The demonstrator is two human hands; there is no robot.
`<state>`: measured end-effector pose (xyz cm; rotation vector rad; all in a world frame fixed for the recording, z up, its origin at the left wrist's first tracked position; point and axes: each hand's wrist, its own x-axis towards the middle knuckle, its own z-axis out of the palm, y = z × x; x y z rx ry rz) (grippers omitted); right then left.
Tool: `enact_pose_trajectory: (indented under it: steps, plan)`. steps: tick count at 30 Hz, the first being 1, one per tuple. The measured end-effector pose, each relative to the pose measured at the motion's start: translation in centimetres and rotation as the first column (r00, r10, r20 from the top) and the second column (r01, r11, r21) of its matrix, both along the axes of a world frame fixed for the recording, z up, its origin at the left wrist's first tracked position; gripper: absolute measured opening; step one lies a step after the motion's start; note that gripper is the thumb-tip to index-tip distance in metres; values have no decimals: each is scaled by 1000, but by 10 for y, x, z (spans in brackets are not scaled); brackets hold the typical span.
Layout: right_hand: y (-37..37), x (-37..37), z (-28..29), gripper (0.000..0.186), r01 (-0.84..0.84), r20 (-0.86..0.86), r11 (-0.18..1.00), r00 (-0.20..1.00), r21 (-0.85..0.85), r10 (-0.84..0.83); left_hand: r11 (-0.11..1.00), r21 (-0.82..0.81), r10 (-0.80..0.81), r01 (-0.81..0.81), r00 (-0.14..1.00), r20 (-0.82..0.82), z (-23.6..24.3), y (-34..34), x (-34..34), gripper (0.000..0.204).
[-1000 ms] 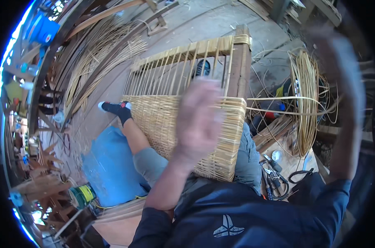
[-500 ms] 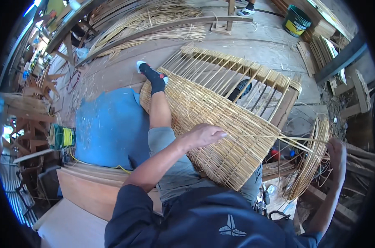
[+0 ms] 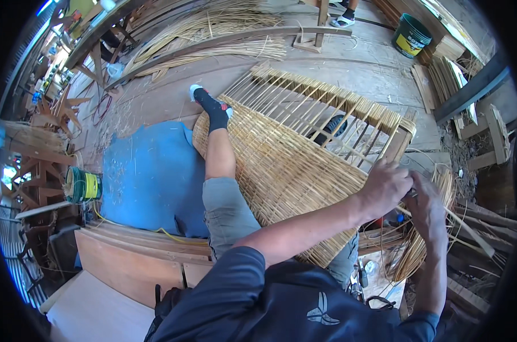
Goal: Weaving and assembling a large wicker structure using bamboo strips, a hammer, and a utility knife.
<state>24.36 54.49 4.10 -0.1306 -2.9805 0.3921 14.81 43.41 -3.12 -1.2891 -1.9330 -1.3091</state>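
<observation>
A large woven cane panel (image 3: pixel 292 165) lies slanted across my lap and right leg, its bare warp strands (image 3: pixel 304 108) running to a cane-wrapped rail (image 3: pixel 327 94) at the far end. My left hand (image 3: pixel 385 185) is closed at the panel's right edge, by the corner of its wooden frame (image 3: pixel 401 142). Right beside it, my right hand (image 3: pixel 426 205) is closed too, fingers curled. A pale cane strand (image 3: pixel 469 231) trails from the right hand toward the lower right; the part between the hands is hidden by the fingers. A bundle of cane strands (image 3: pixel 409 256) stands just below.
A blue sheet (image 3: pixel 153 176) covers the floor at left, with a green bucket (image 3: pixel 84 185) beside it. Another bucket (image 3: pixel 411 35) stands far right. Long cane strips (image 3: pixel 201 34) lie at the back. Hand tools (image 3: pixel 361 276) rest near my right thigh. Another person's foot (image 3: pixel 343 21) shows at the top.
My left hand has moved right from over the panel to its right edge. My right hand has come inward to meet it. The strand stretched between them is now gathered close.
</observation>
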Motion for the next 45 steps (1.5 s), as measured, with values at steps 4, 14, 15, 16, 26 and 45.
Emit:
enact_pose_trajectory:
  steps: [4, 14, 15, 16, 26, 45]
  plan:
    - [79, 32, -11, 10, 298, 186, 922, 948, -248, -256, 842, -496, -39, 213, 940, 338, -15, -57, -61, 22]
    - [63, -8, -56, 16, 27, 156, 980, 988, -196, 4, 633, -637, -50, 440, 845, 533, -23, -34, -70, 22]
    - [80, -7, -48, 13, 137, 212, 970, 973, -199, -94, 696, -601, 38, 393, 816, 577, -23, -55, -93, 21]
    - [100, 1, -38, 17, 299, 415, 954, 868, 5, -274, 609, -722, 72, 328, 884, 462, -45, -65, -115, 18]
    - [66, -10, -62, 16, 405, 395, 892, 867, -203, -304, 695, -586, -147, 416, 880, 451, -52, -11, -95, 23]
    - [61, -30, -93, 29, 532, 447, 781, 815, -326, -368, 703, -509, 62, 496, 671, 739, -86, 43, -109, 27]
